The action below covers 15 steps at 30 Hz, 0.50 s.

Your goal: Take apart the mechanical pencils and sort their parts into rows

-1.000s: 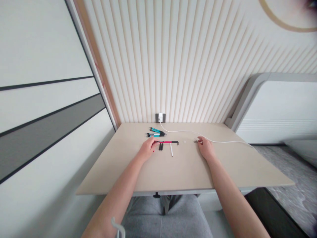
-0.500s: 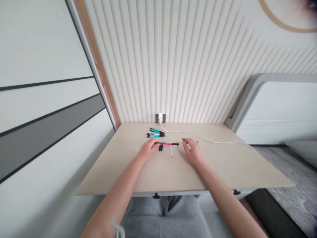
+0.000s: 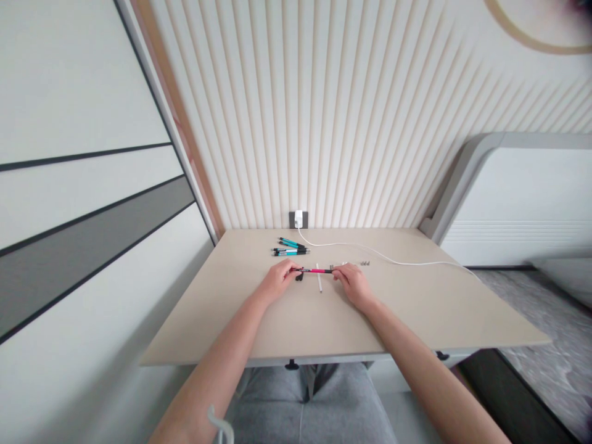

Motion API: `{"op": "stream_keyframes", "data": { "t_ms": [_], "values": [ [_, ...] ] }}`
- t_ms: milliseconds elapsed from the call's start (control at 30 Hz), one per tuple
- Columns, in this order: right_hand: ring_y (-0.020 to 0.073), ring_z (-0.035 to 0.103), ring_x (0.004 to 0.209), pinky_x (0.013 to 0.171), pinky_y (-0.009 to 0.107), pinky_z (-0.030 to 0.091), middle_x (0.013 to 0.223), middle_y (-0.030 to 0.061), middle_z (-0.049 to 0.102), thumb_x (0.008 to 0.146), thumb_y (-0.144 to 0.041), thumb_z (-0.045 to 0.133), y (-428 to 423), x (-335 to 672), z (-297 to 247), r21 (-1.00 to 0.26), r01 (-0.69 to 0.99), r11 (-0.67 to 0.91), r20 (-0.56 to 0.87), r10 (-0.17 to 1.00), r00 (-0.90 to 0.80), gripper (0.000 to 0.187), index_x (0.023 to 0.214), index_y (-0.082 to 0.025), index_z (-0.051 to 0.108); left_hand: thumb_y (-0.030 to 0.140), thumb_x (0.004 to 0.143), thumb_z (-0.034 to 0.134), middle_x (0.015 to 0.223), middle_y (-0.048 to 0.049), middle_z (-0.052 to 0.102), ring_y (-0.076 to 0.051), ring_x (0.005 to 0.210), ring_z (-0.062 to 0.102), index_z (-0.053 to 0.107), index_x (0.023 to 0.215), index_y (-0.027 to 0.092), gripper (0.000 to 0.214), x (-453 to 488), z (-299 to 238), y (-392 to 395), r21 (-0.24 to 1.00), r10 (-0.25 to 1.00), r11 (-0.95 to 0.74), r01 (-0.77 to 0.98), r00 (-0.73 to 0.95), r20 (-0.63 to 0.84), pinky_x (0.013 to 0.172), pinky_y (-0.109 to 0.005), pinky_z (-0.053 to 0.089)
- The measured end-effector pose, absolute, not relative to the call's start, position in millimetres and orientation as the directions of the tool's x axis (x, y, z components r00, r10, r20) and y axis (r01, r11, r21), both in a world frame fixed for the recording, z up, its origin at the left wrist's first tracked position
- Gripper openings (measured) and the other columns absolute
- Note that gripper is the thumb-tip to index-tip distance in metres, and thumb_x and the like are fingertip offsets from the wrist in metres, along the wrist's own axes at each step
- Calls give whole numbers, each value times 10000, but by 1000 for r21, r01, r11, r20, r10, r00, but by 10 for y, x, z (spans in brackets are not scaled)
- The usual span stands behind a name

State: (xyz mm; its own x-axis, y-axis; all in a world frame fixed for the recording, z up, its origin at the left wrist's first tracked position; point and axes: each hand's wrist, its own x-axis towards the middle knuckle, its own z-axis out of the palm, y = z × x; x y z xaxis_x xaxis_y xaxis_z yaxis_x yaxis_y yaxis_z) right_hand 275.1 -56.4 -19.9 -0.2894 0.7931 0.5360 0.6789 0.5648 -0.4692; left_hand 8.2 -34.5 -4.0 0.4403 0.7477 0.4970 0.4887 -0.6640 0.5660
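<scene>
A pink and black pen [image 3: 317,271] lies level between my two hands, just above the table. My left hand [image 3: 280,277] pinches its left end. At the other end, the fingertips of my right hand [image 3: 352,280] are closed on the black tip part. Below the pen, near my left fingers, are small black parts [image 3: 300,277], partly covered. A thin white stick [image 3: 319,282], perhaps a refill, lies under the pen's middle. Beyond my right hand sit several tiny metallic pieces [image 3: 365,263], too small to name surely.
Several blue and black pens [image 3: 290,251] lie in a group farther back on the beige table [image 3: 222,314]. A white charger [image 3: 298,218] is plugged into the wall socket, and its white cable [image 3: 393,262] runs across the table's right rear.
My right hand has moved left and taken hold of the pen's right end. The left hand keeps its pinch on the other end.
</scene>
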Motion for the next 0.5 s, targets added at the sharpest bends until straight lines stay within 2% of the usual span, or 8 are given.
{"op": "stream_keyframes", "data": {
  "t_ms": [167,367,500],
  "values": [
    [204,538,726,740,320,390,737,65,652,980,-310,431,-615,2745,-152,-407,701,585,572,762,-304,309,803,-191,655,262,907,551,851,-31,664,-171,778,617,636,920,180,119,82,-38,-344,565,753,-658,497,446,484,721,-279,471],
    [221,535,756,730,338,393,759,86,647,984,-326,430,-629,2737,-133,-232,774,589,641,691,-334,301,881,-187,675,266,908,540,839,-25,662,-167,765,616,626,907,181,120,71,-43,-338,551,750,-661,509,462,472,709,-273,475],
    [226,548,786,759,348,416,799,84,648,988,-350,405,-644,2713,-138,-285,751,596,661,689,-296,298,937,-206,660,268,931,501,827,-24,643,-162,734,604,607,949,184,136,68,-39,-329,527,739,-673,518,458,494,696,-275,477]
  ]
}}
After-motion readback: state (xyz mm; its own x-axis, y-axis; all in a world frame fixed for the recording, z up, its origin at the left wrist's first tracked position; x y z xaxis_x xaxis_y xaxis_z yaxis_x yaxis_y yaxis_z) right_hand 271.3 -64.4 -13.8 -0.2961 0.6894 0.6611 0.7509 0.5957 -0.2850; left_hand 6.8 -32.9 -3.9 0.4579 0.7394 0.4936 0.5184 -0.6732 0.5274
